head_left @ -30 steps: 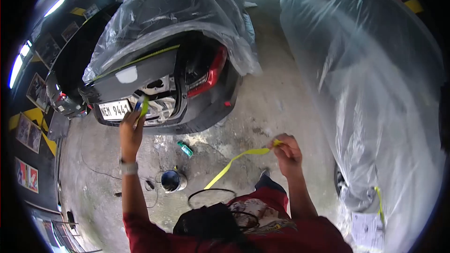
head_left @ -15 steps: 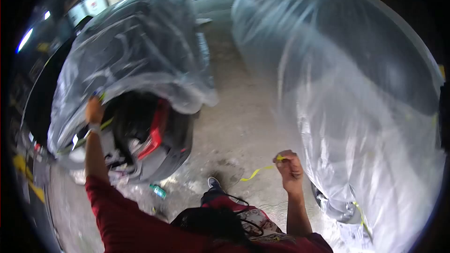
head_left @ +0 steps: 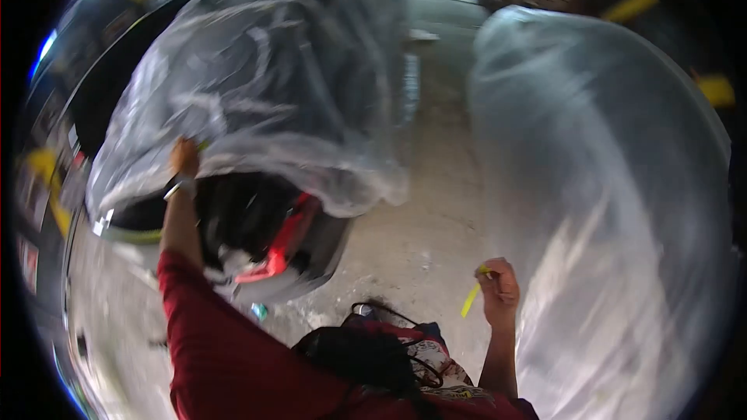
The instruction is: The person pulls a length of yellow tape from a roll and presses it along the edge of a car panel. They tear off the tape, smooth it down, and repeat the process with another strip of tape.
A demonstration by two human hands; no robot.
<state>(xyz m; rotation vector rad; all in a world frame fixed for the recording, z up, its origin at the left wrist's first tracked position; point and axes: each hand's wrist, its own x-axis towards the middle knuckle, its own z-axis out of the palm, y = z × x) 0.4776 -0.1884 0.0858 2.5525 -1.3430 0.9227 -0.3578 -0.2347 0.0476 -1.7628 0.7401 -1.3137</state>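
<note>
My left hand point(head_left: 185, 159) reaches to the lower edge of a clear plastic sheet point(head_left: 257, 93) draped over a car. Its fingers are closed at the sheet's edge, and a small yellow-green bit shows beside them. Below that edge the car's red tail light point(head_left: 284, 243) and dark opening are uncovered. My right hand point(head_left: 499, 292) is closed at waist height, pinching a short strip of yellow tape point(head_left: 470, 300) that hangs down to the left.
A second plastic-covered car point(head_left: 607, 148) stands on the right. Between the two cars runs a strip of concrete floor point(head_left: 440, 163). A green bottle point(head_left: 259, 311) lies on the floor near the left car. A black bag point(head_left: 358, 354) hangs at my front.
My left hand has moved slightly right and up along the sheet's edge. The tape in my right hand swung from stretching leftward to hanging down. The view has shifted left.
</note>
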